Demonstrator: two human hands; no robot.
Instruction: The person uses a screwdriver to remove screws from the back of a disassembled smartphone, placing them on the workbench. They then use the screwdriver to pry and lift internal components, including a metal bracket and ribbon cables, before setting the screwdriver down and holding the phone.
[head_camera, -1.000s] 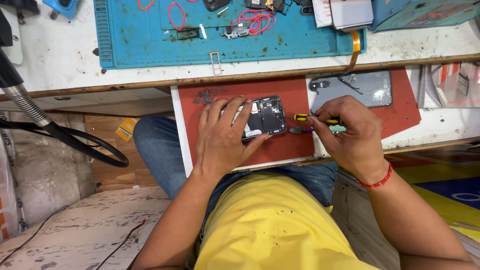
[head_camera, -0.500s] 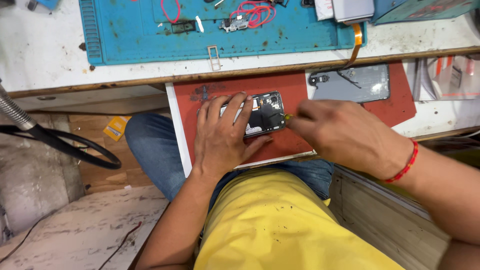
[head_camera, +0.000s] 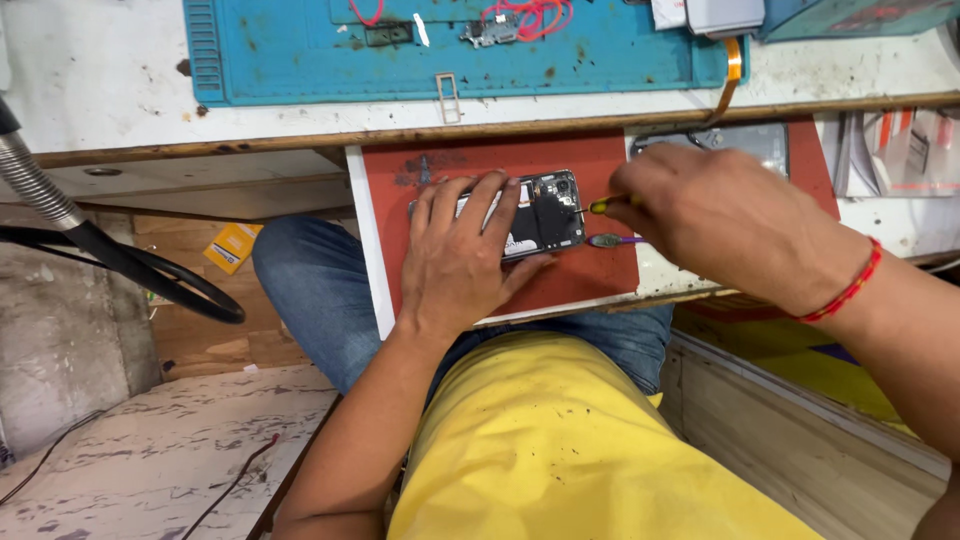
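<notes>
My left hand (head_camera: 460, 262) lies flat on the opened phone (head_camera: 535, 215), pinning it to the red mat (head_camera: 570, 280). Right hand (head_camera: 715, 215) fingers pinch a yellow-handled screwdriver (head_camera: 603, 204) at its right edge. Judgement: light, stiff, internals fragile; grip by the frame edges.

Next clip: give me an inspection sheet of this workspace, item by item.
Surface: red mat on a white board across the lap, below a stained white bench.
Job's things: opened phone, back cover off, lying on the red mat.
Clutter: blue mat with small parts; grey phone back cover; purple-tipped tool.
Grippers: left hand flat on the phone; right hand holds a yellow-handled screwdriver at its edge.
Cables: red wires; orange flex ribbon; black hose.
Surroundings: wooden shelf, worn floor.
</notes>
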